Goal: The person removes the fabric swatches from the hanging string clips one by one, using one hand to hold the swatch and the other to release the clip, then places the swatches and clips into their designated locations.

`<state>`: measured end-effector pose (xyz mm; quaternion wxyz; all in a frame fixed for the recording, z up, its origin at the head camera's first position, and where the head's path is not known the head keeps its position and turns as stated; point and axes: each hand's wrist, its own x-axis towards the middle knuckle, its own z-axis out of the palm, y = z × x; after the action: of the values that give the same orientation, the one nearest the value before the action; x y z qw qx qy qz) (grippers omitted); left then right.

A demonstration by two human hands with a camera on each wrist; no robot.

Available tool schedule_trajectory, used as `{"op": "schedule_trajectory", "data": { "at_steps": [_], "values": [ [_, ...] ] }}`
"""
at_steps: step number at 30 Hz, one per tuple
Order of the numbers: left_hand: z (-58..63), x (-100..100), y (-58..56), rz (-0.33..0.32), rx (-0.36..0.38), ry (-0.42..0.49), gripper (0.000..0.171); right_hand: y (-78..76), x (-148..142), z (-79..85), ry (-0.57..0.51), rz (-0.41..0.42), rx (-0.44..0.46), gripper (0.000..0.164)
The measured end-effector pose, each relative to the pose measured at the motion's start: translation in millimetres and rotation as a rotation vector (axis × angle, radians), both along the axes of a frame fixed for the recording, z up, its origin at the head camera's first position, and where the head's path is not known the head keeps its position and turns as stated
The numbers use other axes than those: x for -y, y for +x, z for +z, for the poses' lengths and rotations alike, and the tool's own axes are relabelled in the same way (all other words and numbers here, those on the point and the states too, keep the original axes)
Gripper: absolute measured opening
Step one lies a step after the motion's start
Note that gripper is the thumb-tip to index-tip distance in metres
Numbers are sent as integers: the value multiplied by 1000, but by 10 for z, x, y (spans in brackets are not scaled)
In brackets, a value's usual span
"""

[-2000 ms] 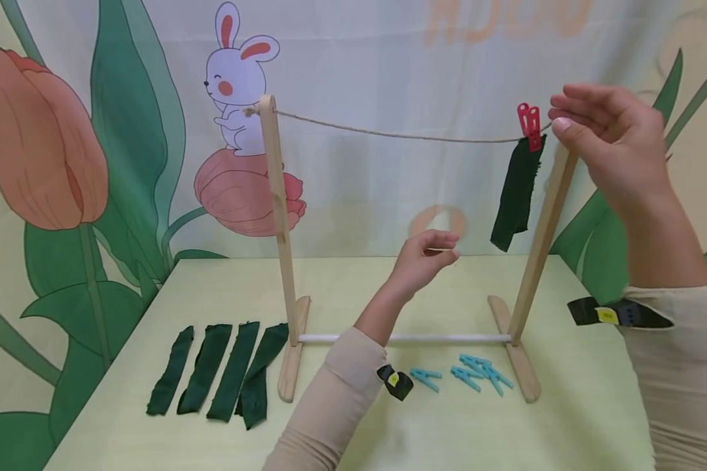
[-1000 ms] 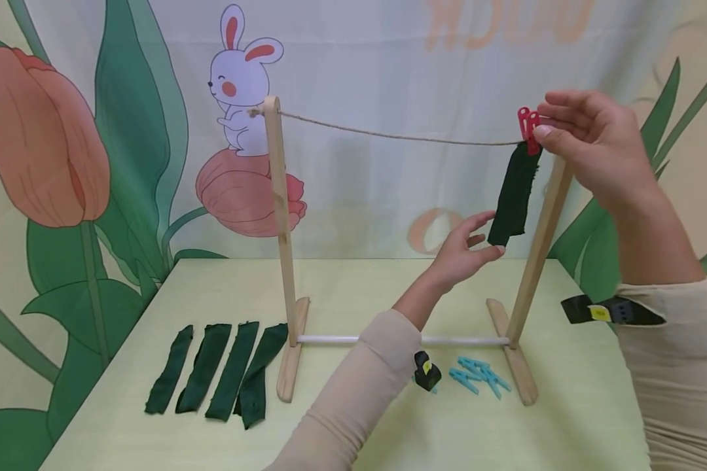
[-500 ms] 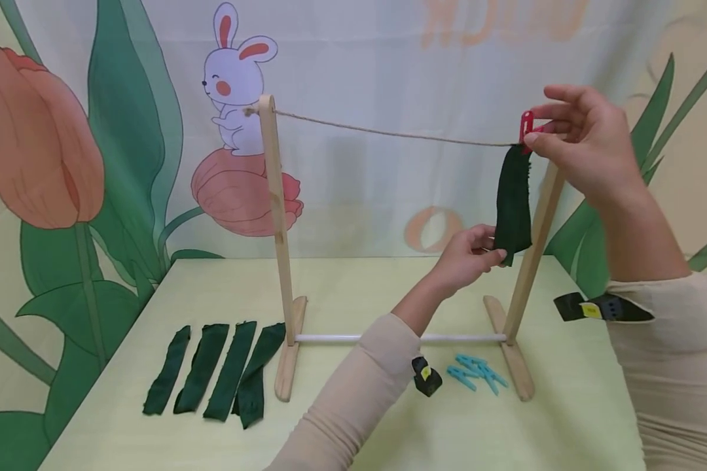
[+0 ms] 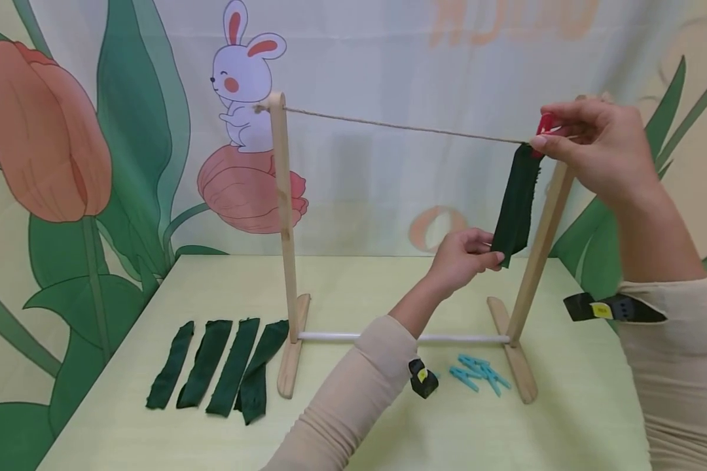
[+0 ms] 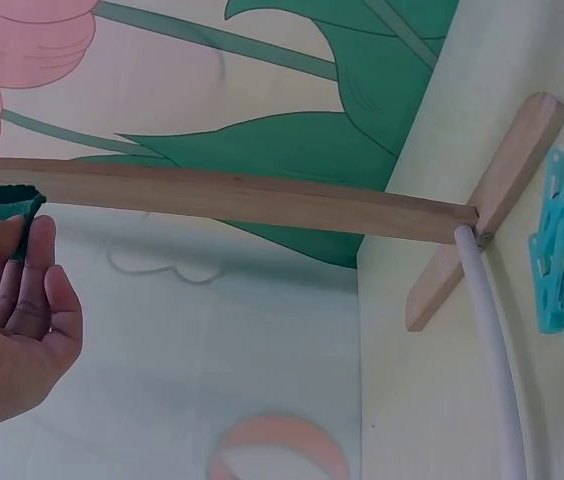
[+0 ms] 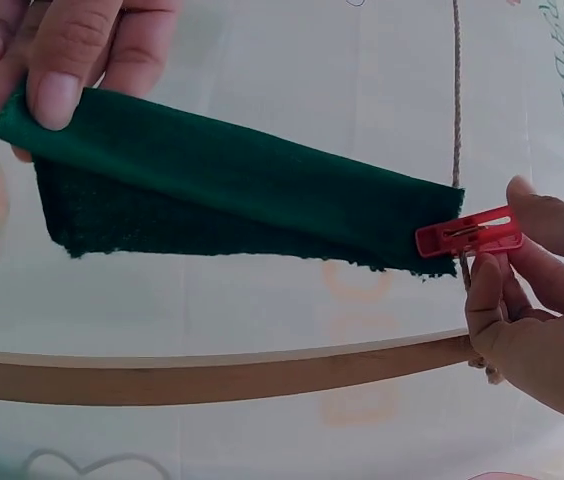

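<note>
A strip of dark green cloth hangs near the right end of the twine line. My left hand pinches its lower end between thumb and fingers; in the left wrist view that hand shows at the left edge. My right hand grips a red clothespin at the cloth's top, beside the right post. In the right wrist view the clothespin lies over the cloth's upper end, right at the twine, with thumb and fingers on its handle end.
Several green cloth strips lie side by side on the table's left. Blue clothespins lie near the stand's right foot. A white rod joins the wooden posts low down. A printed curtain hangs behind.
My left hand has moved right and up to the cloth and taken its lower end. My right hand has moved from the post top onto the red clothespin and now squeezes it.
</note>
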<state>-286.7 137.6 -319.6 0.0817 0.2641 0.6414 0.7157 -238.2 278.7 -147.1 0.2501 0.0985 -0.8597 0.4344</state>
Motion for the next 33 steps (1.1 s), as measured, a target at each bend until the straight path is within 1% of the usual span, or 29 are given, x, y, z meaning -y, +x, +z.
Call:
{"op": "schedule_trajectory", "data": {
  "at_steps": [4,7,9,11,16,20,26,28,33],
  "values": [
    [-5,12,1,31,-11,27,14,-2,-29,-10,-10,-2,-15,42],
    [-3,23,-7,54,-17,26,12,-7,-40,-8,-17,-22,-13,42],
    [-1,30,-14,59,-22,23,12,-9,-42,-7,-17,-41,-12,42],
    [-1,33,-20,49,-28,19,13,-12,-41,-6,-27,-50,-16,42],
    [2,42,-27,16,-34,5,15,-12,-45,-32,-53,-45,-64,39],
    [17,58,-10,15,-28,7,15,-10,-51,-51,-83,-31,-119,35],
    [12,76,-24,26,-26,14,15,-36,-46,-45,-117,-5,-187,29],
    [15,83,-22,17,-23,20,16,-55,-43,-37,-133,-13,-212,27],
    [36,104,1,-16,-11,25,16,-97,-21,1,-224,-45,-294,25]
  ]
}}
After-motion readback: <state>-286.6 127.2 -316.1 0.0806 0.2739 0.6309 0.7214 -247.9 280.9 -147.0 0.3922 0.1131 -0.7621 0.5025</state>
